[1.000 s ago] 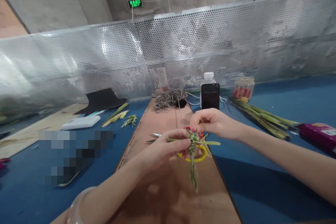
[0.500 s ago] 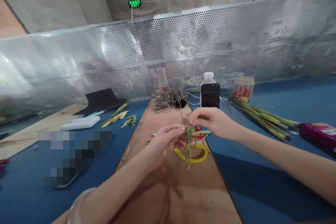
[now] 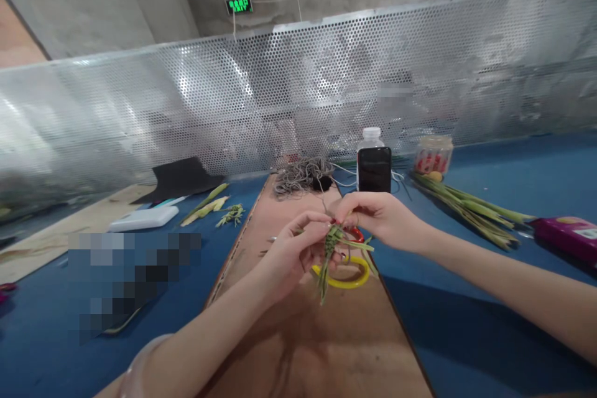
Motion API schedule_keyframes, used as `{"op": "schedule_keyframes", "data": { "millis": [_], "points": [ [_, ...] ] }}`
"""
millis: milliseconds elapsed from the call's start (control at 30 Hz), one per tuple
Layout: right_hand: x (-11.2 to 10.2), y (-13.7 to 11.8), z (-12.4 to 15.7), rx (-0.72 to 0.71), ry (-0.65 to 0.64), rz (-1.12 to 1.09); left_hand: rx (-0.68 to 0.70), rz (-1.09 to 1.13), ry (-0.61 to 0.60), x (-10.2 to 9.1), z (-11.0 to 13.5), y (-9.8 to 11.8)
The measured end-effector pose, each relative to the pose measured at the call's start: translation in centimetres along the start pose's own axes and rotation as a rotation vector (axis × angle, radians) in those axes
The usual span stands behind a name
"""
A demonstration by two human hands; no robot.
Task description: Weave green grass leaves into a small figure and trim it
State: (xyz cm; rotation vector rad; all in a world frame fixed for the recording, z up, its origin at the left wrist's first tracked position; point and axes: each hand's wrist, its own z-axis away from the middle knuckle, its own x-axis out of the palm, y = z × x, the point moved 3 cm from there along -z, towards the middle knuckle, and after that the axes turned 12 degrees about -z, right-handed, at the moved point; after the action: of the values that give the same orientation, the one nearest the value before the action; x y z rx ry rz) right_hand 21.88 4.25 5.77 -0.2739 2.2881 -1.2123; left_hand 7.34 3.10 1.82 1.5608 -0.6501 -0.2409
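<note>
A small woven piece of green leaf strips hangs between my two hands above the brown board. My left hand pinches it from the left with fingers curled. From the right, my right hand grips its top end with closed fingers. Loose strip ends trail down and to the right. Beneath the hands lie scissors with yellow and red handles.
A black phone leans on a bottle behind. A grey cord bundle lies at the board's far end. Green stalks, a jar and a pink package are right. White case and leaf scraps are left. A perforated metal screen backs the table.
The woven piece has been turned and lifted slightly; its long tail now hangs shorter and slants left. Both hands have drawn closer together around it.
</note>
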Motion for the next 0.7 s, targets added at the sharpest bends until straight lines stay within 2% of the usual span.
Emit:
{"op": "schedule_keyframes", "data": {
  "millis": [167, 500, 700],
  "points": [
    [-0.62, 0.29, -0.17, -0.031, -0.007, 0.01, 0.079, -0.073, 0.055, -0.12, -0.13, -0.04],
    [-0.9, 0.28, -0.23, 0.012, -0.14, -0.015, 0.095, -0.307, 0.069, 0.14, 0.37, 0.45],
    [-1.03, -0.06, -0.17, 0.025, -0.183, -0.011, 0.086, -0.23, 0.055, 0.51, 0.41, 0.32]
  ]
}}
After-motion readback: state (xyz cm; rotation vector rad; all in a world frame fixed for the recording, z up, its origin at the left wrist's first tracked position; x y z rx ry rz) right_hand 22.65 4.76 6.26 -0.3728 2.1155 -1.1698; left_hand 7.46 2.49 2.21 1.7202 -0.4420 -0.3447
